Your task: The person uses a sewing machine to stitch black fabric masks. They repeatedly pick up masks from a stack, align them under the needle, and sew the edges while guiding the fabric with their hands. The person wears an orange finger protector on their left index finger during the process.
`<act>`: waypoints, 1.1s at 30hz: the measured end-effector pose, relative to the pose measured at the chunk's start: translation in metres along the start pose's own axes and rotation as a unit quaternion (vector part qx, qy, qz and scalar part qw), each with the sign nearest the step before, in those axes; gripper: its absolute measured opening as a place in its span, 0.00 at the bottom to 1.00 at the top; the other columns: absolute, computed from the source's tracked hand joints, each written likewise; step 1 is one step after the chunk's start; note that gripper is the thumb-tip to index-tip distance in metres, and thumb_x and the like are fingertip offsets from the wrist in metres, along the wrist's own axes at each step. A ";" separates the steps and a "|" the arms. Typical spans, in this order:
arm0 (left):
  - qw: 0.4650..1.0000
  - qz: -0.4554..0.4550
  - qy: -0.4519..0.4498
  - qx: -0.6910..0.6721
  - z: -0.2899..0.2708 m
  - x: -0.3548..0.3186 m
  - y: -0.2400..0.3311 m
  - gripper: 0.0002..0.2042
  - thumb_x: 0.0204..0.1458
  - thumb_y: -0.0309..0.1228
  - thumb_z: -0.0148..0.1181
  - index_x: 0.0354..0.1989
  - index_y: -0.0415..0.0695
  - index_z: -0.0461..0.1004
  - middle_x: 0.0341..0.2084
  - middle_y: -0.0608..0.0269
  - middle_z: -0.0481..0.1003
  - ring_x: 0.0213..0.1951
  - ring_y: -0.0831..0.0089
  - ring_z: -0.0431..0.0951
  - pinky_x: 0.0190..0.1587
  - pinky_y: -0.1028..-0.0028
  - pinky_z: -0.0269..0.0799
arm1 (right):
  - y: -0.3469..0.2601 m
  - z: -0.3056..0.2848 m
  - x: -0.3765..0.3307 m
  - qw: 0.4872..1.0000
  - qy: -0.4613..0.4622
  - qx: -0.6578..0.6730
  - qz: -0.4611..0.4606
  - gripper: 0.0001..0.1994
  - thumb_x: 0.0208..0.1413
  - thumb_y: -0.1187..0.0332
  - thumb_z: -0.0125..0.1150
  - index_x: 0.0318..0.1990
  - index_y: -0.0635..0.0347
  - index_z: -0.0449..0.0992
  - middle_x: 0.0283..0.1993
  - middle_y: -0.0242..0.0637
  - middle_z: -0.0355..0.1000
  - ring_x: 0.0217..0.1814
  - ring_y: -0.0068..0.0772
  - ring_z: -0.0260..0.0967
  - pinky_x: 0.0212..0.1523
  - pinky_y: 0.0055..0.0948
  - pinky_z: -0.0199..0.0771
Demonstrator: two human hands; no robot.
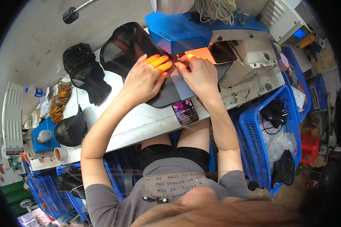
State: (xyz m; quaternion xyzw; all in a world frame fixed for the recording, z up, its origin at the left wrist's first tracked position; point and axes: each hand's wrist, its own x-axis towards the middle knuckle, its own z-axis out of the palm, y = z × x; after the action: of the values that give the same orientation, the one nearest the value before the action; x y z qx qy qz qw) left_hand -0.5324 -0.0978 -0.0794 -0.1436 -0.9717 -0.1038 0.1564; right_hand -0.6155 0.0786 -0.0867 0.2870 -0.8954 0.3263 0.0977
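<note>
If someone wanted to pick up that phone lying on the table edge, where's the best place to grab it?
Probably by the two long side edges of the phone, coming from the near table edge. It lies flat, screen up, its lower end near that edge and clear of both hands.

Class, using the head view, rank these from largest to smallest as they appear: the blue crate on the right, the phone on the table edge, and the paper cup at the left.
1. Blue crate, clearly largest.
2. Phone.
3. Paper cup, only slightly smaller than the phone; fisheye bending near the rim makes that unsure.
</note>
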 end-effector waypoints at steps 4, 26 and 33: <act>1.000 0.004 -0.020 -0.016 -0.002 0.005 -0.005 0.16 0.58 0.31 0.53 0.54 0.43 0.75 0.51 0.53 0.75 0.54 0.55 0.72 0.68 0.51 0.52 | 0.004 0.003 0.000 1.000 0.010 -0.001 -0.015 0.12 0.51 0.60 0.65 0.35 0.61 0.81 0.32 0.42 0.79 0.37 0.45 0.76 0.43 0.38 0.75; 0.993 0.063 0.005 0.095 -0.006 0.005 -0.029 0.16 0.58 0.33 0.55 0.54 0.48 0.76 0.49 0.56 0.74 0.53 0.60 0.72 0.70 0.51 0.47 | 0.049 -0.009 -0.016 0.975 0.109 0.161 -0.107 0.03 0.49 0.72 0.67 0.31 0.60 0.81 0.25 0.33 0.72 0.29 0.33 0.68 0.30 0.30 0.67; 0.992 0.058 0.005 0.114 -0.003 0.004 -0.025 0.17 0.59 0.31 0.55 0.57 0.48 0.74 0.46 0.55 0.73 0.46 0.60 0.73 0.69 0.49 0.48 | 0.047 -0.007 -0.017 0.974 0.116 0.158 -0.110 0.03 0.48 0.71 0.67 0.29 0.59 0.81 0.25 0.33 0.72 0.30 0.35 0.69 0.31 0.32 0.68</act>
State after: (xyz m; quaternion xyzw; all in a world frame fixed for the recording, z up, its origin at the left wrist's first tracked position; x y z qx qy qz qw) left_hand -0.5429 -0.1210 -0.0791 -0.1801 -0.9664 0.0166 0.1826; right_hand -0.6290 0.1203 -0.1126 0.3560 -0.7777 0.4822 0.1896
